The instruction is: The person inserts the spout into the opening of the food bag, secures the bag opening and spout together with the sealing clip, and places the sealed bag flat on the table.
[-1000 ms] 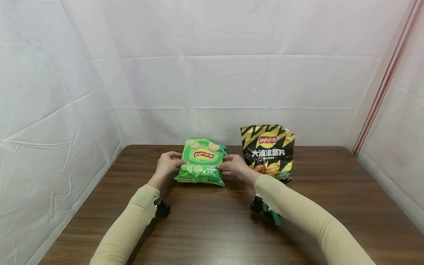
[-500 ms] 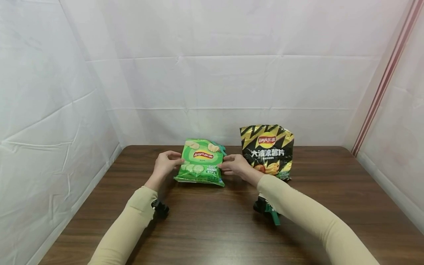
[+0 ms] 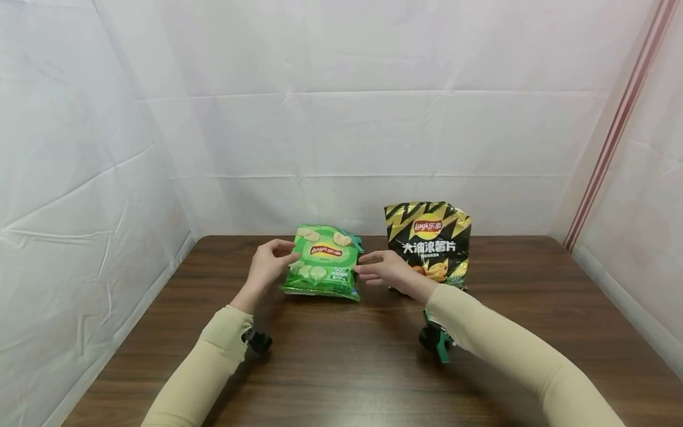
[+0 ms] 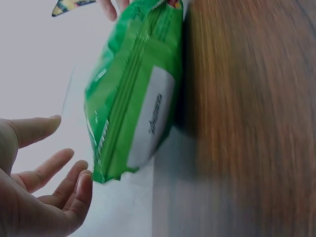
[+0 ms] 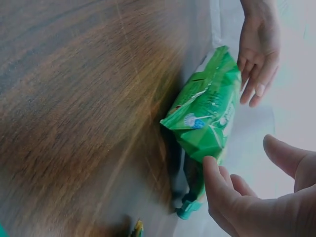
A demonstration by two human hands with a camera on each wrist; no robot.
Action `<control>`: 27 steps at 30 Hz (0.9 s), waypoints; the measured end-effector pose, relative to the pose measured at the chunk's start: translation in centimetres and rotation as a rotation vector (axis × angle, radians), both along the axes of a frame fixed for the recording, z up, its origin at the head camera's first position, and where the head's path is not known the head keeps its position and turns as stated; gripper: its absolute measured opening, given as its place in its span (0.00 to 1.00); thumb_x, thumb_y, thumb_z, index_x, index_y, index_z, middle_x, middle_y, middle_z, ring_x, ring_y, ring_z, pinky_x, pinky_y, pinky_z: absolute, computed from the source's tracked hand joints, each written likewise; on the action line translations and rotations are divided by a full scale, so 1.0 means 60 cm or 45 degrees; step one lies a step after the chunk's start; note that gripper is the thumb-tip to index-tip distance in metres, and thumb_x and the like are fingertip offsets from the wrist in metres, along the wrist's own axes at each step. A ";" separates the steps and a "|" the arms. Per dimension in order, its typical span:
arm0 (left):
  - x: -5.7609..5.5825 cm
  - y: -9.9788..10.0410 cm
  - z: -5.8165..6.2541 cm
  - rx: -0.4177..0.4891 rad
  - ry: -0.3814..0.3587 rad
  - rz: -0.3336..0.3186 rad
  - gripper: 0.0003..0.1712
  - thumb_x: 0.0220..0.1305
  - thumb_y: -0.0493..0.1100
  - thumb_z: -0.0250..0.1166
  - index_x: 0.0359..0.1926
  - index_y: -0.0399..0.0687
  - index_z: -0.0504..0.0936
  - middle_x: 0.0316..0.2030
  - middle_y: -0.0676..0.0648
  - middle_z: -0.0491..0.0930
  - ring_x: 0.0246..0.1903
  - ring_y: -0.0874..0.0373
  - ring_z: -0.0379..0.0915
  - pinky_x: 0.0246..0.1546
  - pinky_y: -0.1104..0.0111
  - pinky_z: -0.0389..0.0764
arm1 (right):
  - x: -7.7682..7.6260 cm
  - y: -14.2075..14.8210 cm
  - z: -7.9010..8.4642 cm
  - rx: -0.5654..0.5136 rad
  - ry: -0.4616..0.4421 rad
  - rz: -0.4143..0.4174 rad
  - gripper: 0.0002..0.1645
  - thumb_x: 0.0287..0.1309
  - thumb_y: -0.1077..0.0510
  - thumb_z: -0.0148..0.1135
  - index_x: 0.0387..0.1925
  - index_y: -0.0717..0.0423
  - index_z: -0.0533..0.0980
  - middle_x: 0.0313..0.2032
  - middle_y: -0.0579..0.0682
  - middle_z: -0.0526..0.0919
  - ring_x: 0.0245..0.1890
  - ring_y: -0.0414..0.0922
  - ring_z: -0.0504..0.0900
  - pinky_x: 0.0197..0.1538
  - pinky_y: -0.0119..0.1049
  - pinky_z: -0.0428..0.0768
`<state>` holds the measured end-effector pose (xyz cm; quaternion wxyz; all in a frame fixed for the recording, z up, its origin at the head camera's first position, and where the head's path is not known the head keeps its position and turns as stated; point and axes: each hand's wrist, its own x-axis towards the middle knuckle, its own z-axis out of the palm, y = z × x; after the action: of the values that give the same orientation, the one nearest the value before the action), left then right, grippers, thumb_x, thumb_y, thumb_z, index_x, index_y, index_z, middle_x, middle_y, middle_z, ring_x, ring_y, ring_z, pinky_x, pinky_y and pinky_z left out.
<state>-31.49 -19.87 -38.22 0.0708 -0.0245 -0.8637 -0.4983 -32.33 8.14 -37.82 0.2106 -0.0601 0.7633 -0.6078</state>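
A green Lay's chip bag [image 3: 325,262] leans back on the table, its printed front toward me in the head view. My left hand [image 3: 269,264] is at its left edge, thumb and fingers spread apart; the left wrist view has those fingertips [image 4: 85,185] right by the bag's corner. At the right edge, my right hand [image 3: 389,270] has its fingers loosely extended and thumb raised. In the right wrist view a fingertip [image 5: 210,162] overlaps the bag's side. Neither hand grips the bag. A teal piece [image 5: 187,210] pokes out behind it.
A black and gold Lay's bag [image 3: 428,246] stands upright just right of my right hand, partly covered by it. The brown wooden table [image 3: 341,356] ends at a white cloth backdrop [image 3: 341,130], with white cloth on both sides.
My right hand has drawn slightly rightward off the green bag's edge. The left hand has loosened at its side. Both bags stay where they were.
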 end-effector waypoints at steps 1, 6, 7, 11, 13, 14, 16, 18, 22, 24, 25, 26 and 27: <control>0.002 0.003 0.001 0.006 0.003 -0.006 0.23 0.62 0.47 0.65 0.55 0.42 0.77 0.48 0.40 0.76 0.47 0.47 0.72 0.43 0.58 0.74 | 0.002 0.003 0.002 -0.009 0.000 0.011 0.30 0.62 0.57 0.61 0.63 0.65 0.66 0.57 0.63 0.76 0.57 0.58 0.76 0.58 0.48 0.75; 0.008 0.018 0.006 0.020 0.045 -0.069 0.23 0.62 0.48 0.65 0.55 0.41 0.77 0.46 0.40 0.77 0.43 0.48 0.71 0.38 0.63 0.72 | 0.012 0.021 0.012 -0.024 0.011 0.049 0.30 0.62 0.55 0.61 0.62 0.63 0.67 0.58 0.63 0.74 0.59 0.59 0.74 0.59 0.49 0.74; 0.009 0.021 0.007 0.019 0.052 -0.081 0.23 0.61 0.48 0.65 0.55 0.41 0.77 0.46 0.41 0.77 0.44 0.48 0.72 0.38 0.63 0.73 | 0.014 0.025 0.013 -0.026 0.013 0.052 0.30 0.61 0.55 0.62 0.62 0.62 0.68 0.58 0.63 0.74 0.59 0.59 0.74 0.59 0.49 0.74; 0.012 0.036 0.010 0.002 0.084 -0.129 0.23 0.61 0.49 0.66 0.54 0.41 0.78 0.49 0.42 0.78 0.47 0.48 0.73 0.41 0.61 0.76 | 0.019 0.041 0.018 -0.016 0.048 0.064 0.29 0.61 0.54 0.62 0.61 0.61 0.69 0.59 0.63 0.74 0.58 0.57 0.75 0.58 0.47 0.75; 0.013 0.045 0.011 -0.003 0.098 -0.140 0.22 0.61 0.48 0.66 0.54 0.42 0.78 0.49 0.42 0.79 0.48 0.48 0.73 0.42 0.59 0.76 | 0.022 0.049 0.020 -0.004 0.069 0.063 0.29 0.60 0.53 0.63 0.61 0.60 0.70 0.59 0.62 0.74 0.58 0.55 0.76 0.56 0.45 0.76; 0.013 0.050 0.012 -0.006 0.107 -0.148 0.22 0.61 0.48 0.66 0.53 0.42 0.79 0.49 0.42 0.79 0.48 0.48 0.73 0.42 0.59 0.76 | 0.023 0.053 0.021 0.005 0.081 0.062 0.29 0.60 0.53 0.63 0.61 0.60 0.70 0.59 0.61 0.75 0.57 0.54 0.77 0.56 0.44 0.77; 0.013 0.059 0.013 -0.001 0.115 -0.161 0.21 0.61 0.47 0.66 0.52 0.42 0.79 0.48 0.42 0.79 0.48 0.49 0.73 0.42 0.59 0.76 | 0.027 0.062 0.024 0.026 0.104 0.056 0.30 0.60 0.53 0.63 0.61 0.59 0.70 0.58 0.60 0.75 0.56 0.52 0.78 0.55 0.44 0.77; 0.013 0.068 0.013 0.000 0.120 -0.177 0.19 0.61 0.47 0.66 0.51 0.43 0.80 0.49 0.43 0.79 0.47 0.49 0.74 0.42 0.60 0.76 | 0.031 0.071 0.026 0.032 0.112 0.056 0.31 0.60 0.52 0.63 0.62 0.60 0.69 0.59 0.60 0.74 0.56 0.52 0.78 0.56 0.45 0.77; 0.013 0.086 0.012 0.012 0.120 -0.217 0.18 0.60 0.46 0.67 0.50 0.44 0.81 0.49 0.44 0.79 0.45 0.49 0.75 0.40 0.63 0.77 | 0.036 0.091 0.026 0.034 0.106 0.041 0.32 0.61 0.52 0.63 0.62 0.61 0.68 0.59 0.61 0.73 0.57 0.53 0.77 0.58 0.46 0.75; 0.013 0.096 0.011 0.028 0.128 -0.246 0.18 0.60 0.45 0.67 0.49 0.43 0.81 0.48 0.43 0.79 0.45 0.49 0.75 0.40 0.63 0.77 | 0.038 0.101 0.024 0.034 0.103 0.024 0.31 0.61 0.51 0.63 0.62 0.61 0.69 0.59 0.61 0.73 0.57 0.53 0.77 0.58 0.47 0.74; 0.014 0.101 0.011 0.033 0.133 -0.264 0.18 0.60 0.45 0.67 0.50 0.42 0.81 0.48 0.42 0.80 0.45 0.48 0.75 0.40 0.63 0.77 | 0.039 0.105 0.023 0.033 0.099 0.009 0.31 0.60 0.51 0.63 0.61 0.60 0.70 0.59 0.61 0.74 0.56 0.53 0.78 0.58 0.46 0.75; 0.014 0.106 0.011 0.034 0.138 -0.280 0.18 0.60 0.44 0.67 0.49 0.41 0.81 0.47 0.41 0.80 0.45 0.48 0.75 0.40 0.63 0.77 | 0.040 0.110 0.022 0.043 0.104 -0.003 0.30 0.60 0.51 0.63 0.61 0.60 0.70 0.58 0.61 0.75 0.56 0.52 0.78 0.58 0.46 0.75; 0.014 0.111 0.011 0.035 0.144 -0.297 0.18 0.60 0.44 0.67 0.49 0.40 0.81 0.47 0.41 0.80 0.45 0.48 0.75 0.41 0.63 0.78 | 0.043 0.115 0.021 0.055 0.119 -0.010 0.30 0.60 0.50 0.63 0.60 0.60 0.71 0.58 0.61 0.75 0.56 0.52 0.78 0.57 0.45 0.76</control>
<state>-30.62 -13.21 -37.58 0.0612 -0.1518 -0.8427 -0.5128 -29.78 15.03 -36.56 0.1737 -0.0810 0.7854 -0.5886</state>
